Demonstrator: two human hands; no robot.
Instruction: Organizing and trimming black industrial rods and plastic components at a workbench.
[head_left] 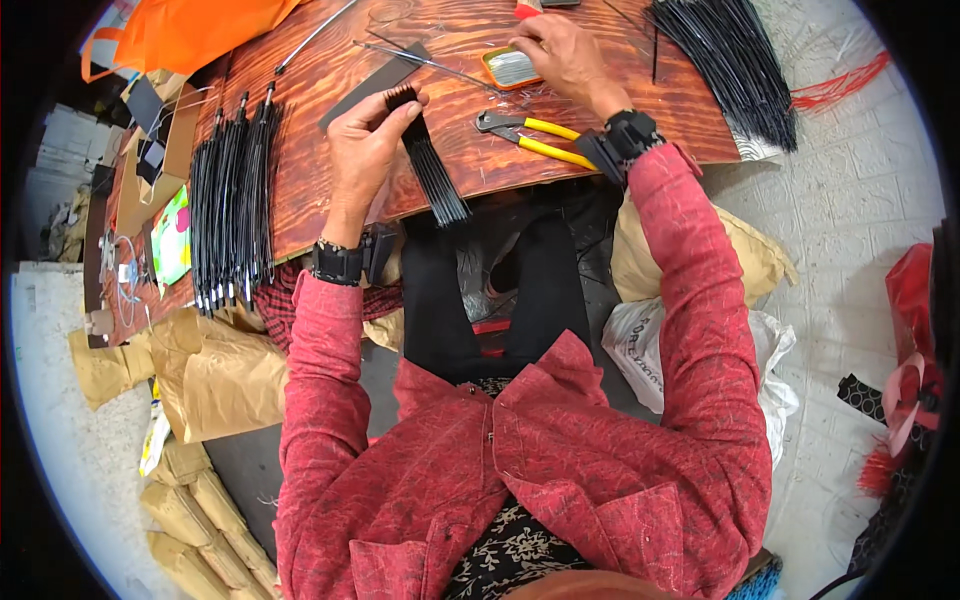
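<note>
My left hand (368,140) is closed, thumb and fingers pinching a flat row of thin black rods (432,165). The rods slant down past the table's front edge, side by side. Over the far part of the table, my right hand (570,58) has its fingers bent together just above an orange-rimmed tin (487,68) of thin silvery pieces. Whatever its fingertips pinch, if anything, is too small to make out. Yellow-handled pliers (540,138) lie between my hands, beside the right wrist.
Bundles of black rods (235,200) lie at the table's left, and a large black bundle (735,60) at the far right. An orange bag (190,35) covers the far left corner. A flat dark bar (372,85) rests beyond my left hand. Paper sacks (220,375) stand below left.
</note>
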